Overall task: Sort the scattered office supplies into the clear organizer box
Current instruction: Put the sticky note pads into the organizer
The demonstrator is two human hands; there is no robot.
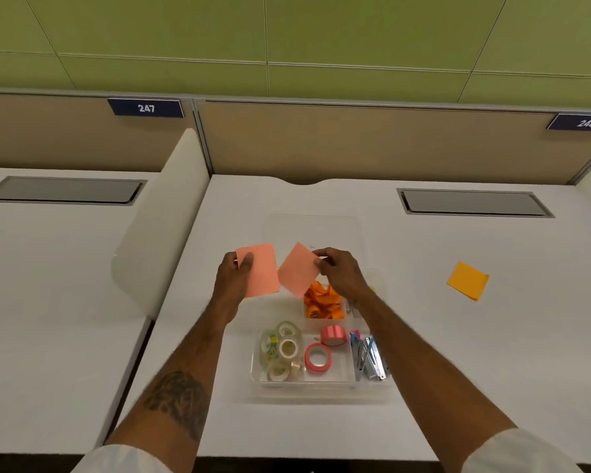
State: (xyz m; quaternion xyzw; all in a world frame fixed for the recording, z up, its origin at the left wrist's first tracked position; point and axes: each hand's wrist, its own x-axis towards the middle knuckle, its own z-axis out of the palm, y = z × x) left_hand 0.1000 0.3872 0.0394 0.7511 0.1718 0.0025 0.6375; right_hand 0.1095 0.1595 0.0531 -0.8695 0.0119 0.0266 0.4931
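Nearest compartment: at the front left of the clear box (369,392) we see rolls of clear tape (282,351) heaped together, and beside them two pink tape rolls (324,348), one flat and one on its edge.
Front right compartment: a narrow slot holds what we take for staplers or clips (369,358), metal with coloured ends; we cannot tell which.
Middle compartment: just behind the tapes sits a pile of orange bits (322,302), too small for us to name.
Left hand: our left hand (234,279) pinches one pink note pad (260,269) by its left edge, thumb on its face, holding it up over the box's left side.
Right hand: our right hand (342,271) pinches a second pink note pad (298,269) at its upper right corner, tilted like a diamond above the orange pile.
Why held so: we judge that like goes with like, so the two pink pads are brought near each other, apart but close, likely to be stacked before going in.
Far compartment: the back of the box looks bare, a likely home for pads.
Still out: an orange note pad (468,280) lies on the desk (458,336) well to the right of the box, not yet sorted.
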